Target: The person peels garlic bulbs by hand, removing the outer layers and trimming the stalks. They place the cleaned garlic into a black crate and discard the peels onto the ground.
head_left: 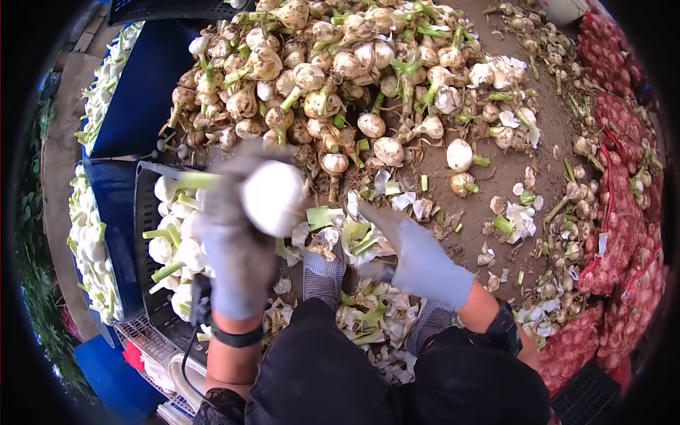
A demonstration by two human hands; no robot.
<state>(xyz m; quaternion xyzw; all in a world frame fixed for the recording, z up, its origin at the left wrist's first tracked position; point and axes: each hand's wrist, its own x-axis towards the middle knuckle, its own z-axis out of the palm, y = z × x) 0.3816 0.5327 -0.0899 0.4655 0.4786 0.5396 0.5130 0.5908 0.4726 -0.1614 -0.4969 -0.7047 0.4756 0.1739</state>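
My left hand (244, 234), in a dirty grey glove and blurred by motion, is closed on a peeled white garlic bulb (273, 198). The bulb's green stem (195, 180) sticks out to the left. My right hand (425, 258), gloved in light grey, hovers over the peelings with fingers and thumb apart; I see nothing held in it. Between the hands lie green stem pieces and husks (361, 237). Left of my left hand, a dark plastic crate (147, 212) holds cleaned white garlic bulbs (188, 255) with short stems.
A large heap of unpeeled garlic (333, 78) covers the ground ahead. Blue crates (145, 92) of white garlic stand at the left. Red mesh sacks (613, 241) line the right side. My feet (324, 265) stand among husks, and a blue container (113, 375) sits at lower left.
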